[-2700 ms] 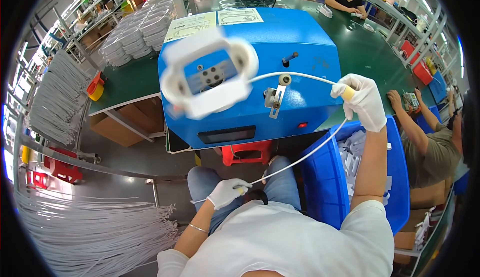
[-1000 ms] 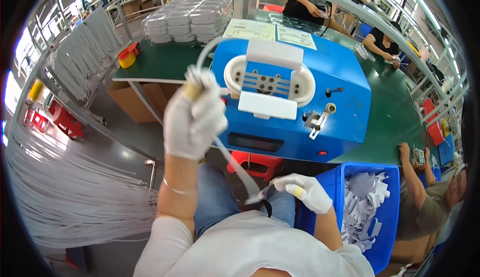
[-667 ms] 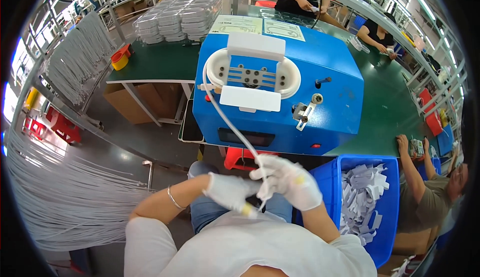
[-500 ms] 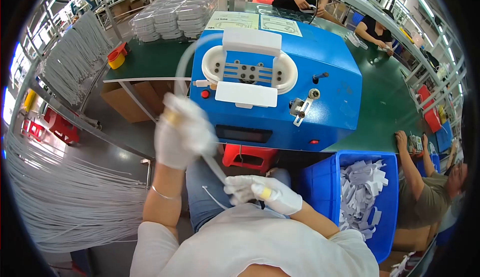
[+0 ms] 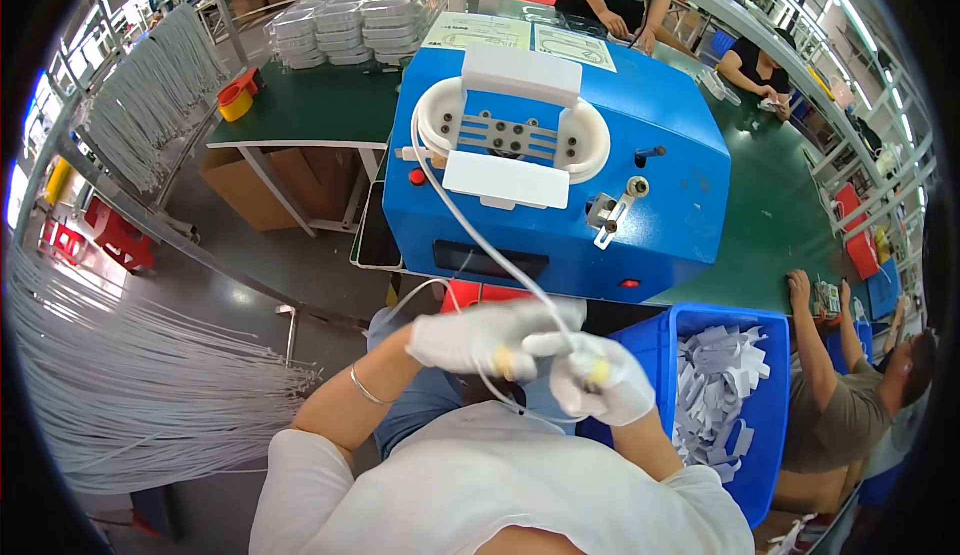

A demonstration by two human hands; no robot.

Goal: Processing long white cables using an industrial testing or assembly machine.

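A blue winding machine [image 5: 670,225] stands before me on the green table, with a white two-lobed winding head [image 5: 592,145] and two white flaps on top. From the left of that head a white cable [image 5: 480,240] slants down to my hands. My right hand [image 5: 605,380] is closed around the cable, fingers curled. Beside it on the left is my left hand [image 5: 470,340], its fingers reaching toward the right hand and smeared by motion; whether it grips the cable cannot be made out. A loose loop of cable hangs around the left hand and over my lap. Both hands wear white gloves.
At my right stands a blue bin [image 5: 660,355] full of white strip-like pieces [image 5: 715,385]. Bundles of pale cables [image 5: 150,395] hang on a rack at my left. Clear plastic trays [image 5: 355,20] are stacked at the back left. Co-workers sit along the table's far and right sides.
My left hand has come down and right, from beside the machine to my right hand. The right hand has moved right. The cable now stretches from the winding head to my hands.
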